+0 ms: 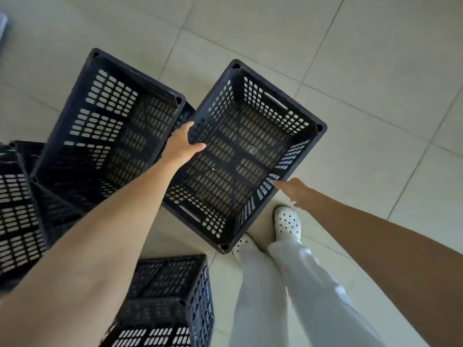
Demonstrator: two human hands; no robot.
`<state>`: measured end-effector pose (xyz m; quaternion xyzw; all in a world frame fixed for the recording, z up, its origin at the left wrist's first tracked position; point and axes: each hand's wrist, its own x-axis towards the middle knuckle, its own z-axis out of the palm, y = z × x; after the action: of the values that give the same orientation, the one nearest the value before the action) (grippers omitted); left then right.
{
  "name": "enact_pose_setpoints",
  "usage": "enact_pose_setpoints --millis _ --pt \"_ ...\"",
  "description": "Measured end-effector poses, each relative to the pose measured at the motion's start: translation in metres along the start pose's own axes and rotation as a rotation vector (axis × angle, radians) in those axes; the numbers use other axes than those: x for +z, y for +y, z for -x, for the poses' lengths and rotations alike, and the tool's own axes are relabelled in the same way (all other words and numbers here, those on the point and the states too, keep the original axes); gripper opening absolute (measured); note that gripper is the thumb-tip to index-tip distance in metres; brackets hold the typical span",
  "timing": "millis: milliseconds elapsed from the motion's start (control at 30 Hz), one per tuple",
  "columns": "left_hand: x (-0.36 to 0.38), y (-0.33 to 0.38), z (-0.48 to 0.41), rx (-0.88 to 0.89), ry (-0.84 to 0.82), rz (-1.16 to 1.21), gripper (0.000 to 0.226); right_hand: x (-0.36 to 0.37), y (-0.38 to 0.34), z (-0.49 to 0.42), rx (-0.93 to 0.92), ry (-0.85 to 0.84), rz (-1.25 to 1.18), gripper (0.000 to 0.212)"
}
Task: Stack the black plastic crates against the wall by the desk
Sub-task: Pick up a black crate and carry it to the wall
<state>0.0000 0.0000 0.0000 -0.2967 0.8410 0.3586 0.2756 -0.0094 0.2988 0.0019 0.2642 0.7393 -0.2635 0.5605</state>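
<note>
- Here, seen from above, an open black crate (240,156) sits tilted in the middle of the view, its mesh floor and slotted walls showing, above a pale tiled floor (363,71).
- The left hand (181,144) is clamped on the crate's left long rim, thumb hooked over the inside edge and fingers wrapped down the outer wall.
- The right hand (292,190) meets the opposite long rim near its nearer end; fingertips touch the outer wall, but whether they curl into a grip cannot be told, since the fingers are mostly hidden behind the rim.
- Just beside it on the left stands a second crate (107,126), also open upward and apparently resting atop other black crates.
- More stacked crates (17,209) fill the far left edge.
- Another crate (170,301) lies at the bottom, partly covered by the left forearm.
- Below the held crate, two white perforated clogs (286,224) and light trousers (288,291) stand on the tiles.
</note>
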Motion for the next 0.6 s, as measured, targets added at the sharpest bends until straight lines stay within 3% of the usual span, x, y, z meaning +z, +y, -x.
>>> enact_pose_setpoints --millis 133,267,467,600 --pt "0.009 -0.015 -0.041 -0.017 0.009 -0.098 0.088 0.021 -0.010 -0.038 0.067 -0.004 -0.181 0.060" --pt "0.018 -0.032 -0.069 -0.077 0.002 -0.200 0.106 0.043 -0.014 -0.071 0.137 0.169 -0.413 0.077" --pt "0.018 -0.026 -0.076 -0.199 -0.013 -0.113 0.107 0.044 -0.014 -0.082 0.237 0.225 -0.514 0.067" --pt "0.019 -0.012 -0.055 -0.158 0.031 -0.250 0.102 0.022 0.000 -0.071 0.210 0.228 -0.474 0.064"
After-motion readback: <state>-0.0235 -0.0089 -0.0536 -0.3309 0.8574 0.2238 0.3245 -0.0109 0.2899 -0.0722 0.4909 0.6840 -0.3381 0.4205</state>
